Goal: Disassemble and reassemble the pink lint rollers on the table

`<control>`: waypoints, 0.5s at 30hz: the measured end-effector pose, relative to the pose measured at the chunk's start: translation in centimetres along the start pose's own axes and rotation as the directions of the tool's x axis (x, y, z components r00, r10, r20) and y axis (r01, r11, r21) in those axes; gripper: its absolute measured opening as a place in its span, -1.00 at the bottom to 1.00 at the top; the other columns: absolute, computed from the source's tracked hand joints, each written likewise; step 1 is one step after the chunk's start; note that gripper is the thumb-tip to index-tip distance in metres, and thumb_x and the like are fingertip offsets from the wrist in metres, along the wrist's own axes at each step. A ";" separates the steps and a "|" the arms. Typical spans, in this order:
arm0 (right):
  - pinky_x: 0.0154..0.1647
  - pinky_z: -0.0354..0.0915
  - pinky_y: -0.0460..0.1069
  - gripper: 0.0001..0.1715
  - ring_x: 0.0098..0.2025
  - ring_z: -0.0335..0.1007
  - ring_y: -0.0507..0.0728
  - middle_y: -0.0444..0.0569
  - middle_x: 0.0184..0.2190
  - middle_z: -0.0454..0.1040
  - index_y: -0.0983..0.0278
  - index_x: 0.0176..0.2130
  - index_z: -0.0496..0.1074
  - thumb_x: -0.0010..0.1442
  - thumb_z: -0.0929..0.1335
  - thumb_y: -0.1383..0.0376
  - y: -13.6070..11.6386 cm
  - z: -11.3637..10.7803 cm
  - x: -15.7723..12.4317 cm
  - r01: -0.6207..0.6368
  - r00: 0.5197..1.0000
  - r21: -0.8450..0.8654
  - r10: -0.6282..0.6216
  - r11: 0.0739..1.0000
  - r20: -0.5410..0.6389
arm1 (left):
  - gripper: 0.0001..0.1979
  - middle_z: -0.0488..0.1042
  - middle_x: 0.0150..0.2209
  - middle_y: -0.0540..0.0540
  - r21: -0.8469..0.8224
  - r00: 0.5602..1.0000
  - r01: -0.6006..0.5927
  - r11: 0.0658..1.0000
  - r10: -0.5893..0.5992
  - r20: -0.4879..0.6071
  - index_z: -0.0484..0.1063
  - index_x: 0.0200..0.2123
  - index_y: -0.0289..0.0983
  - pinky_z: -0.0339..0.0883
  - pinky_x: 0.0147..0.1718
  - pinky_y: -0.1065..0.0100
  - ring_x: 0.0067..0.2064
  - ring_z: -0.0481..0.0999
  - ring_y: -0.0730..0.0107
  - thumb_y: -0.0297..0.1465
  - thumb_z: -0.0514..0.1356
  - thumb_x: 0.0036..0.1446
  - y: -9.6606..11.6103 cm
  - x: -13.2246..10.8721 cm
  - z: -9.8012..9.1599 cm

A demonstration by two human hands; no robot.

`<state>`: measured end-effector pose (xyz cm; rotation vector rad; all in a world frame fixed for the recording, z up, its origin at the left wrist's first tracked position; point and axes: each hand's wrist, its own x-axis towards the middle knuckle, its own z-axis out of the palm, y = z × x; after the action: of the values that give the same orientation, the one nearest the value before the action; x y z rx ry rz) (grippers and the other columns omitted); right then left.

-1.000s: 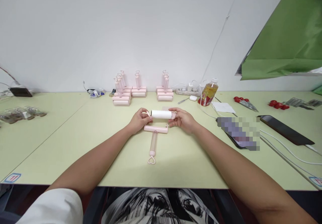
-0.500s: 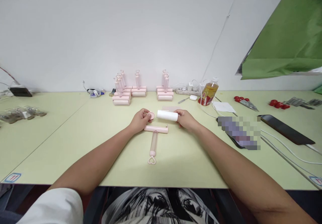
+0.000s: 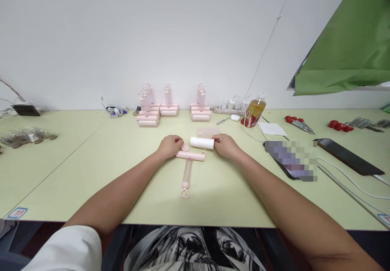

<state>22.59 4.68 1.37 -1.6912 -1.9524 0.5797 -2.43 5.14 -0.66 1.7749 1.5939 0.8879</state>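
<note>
In front of me lies a pink lint roller handle with a clear grip and a heart-shaped loop at its near end. My left hand is closed on a small round pink end cap, just behind the left end of the handle's crossbar. The white sticky roll lies sideways behind the crossbar, with the fingers of my right hand closed around its right end. Behind the roll rests a pale pink translucent cover.
Several assembled pink lint rollers stand along the wall. A bottle, a power strip, a screwdriver and white paper are at the back right. Phones and cables lie right; small glass bottles are left.
The end cap has come down toward the left end of the crossbar and is tilted differently. The white roll has dropped slightly nearer the crossbar, showing more of the cover behind it.
</note>
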 end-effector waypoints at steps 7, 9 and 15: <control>-0.62 0.10 -0.13 -0.90 -0.55 0.36 0.06 -0.10 -0.60 0.44 0.28 -0.47 0.45 -0.02 0.31 0.36 -0.6 -1.2 -0.2 0.009 0.981 0.292 0.049 0.957 -0.189 | -0.74 0.54 -0.45 -0.04 -0.043 0.987 -0.097 0.994 0.101 0.126 0.54 -0.39 -0.25 0.17 -0.42 0.35 -0.44 0.39 0.34 -0.23 0.12 0.10 0.8 -1.2 -0.8; -0.70 0.07 -0.15 -0.85 -0.59 0.36 0.05 -0.12 -0.63 0.38 0.28 -0.44 0.40 0.06 0.31 0.24 -0.7 -2.0 0.0 0.060 0.946 0.496 0.110 0.866 -0.306 | -0.70 0.52 -0.43 -0.04 -0.058 0.963 -0.162 0.985 0.171 0.208 0.54 -0.36 -0.26 0.17 -0.42 0.36 -0.42 0.39 0.35 -0.19 0.11 0.12 1.1 -1.7 -0.9; -0.80 -0.04 -0.16 -0.75 -0.70 0.16 -0.02 -0.26 -0.69 0.19 0.23 -0.46 0.25 0.00 0.39 0.17 1.5 -4.6 1.6 0.178 0.775 0.729 0.363 0.660 -0.517 | -0.61 0.48 -0.33 -0.05 -0.005 0.864 -0.346 0.938 0.321 0.389 0.52 -0.29 -0.27 0.18 -0.39 0.38 -0.36 0.38 0.36 -0.07 0.13 0.13 1.6 -2.8 -1.3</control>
<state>26.40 6.51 4.19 -1.1985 -0.9089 0.6287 -2.62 2.17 1.16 2.1574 1.0916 0.5852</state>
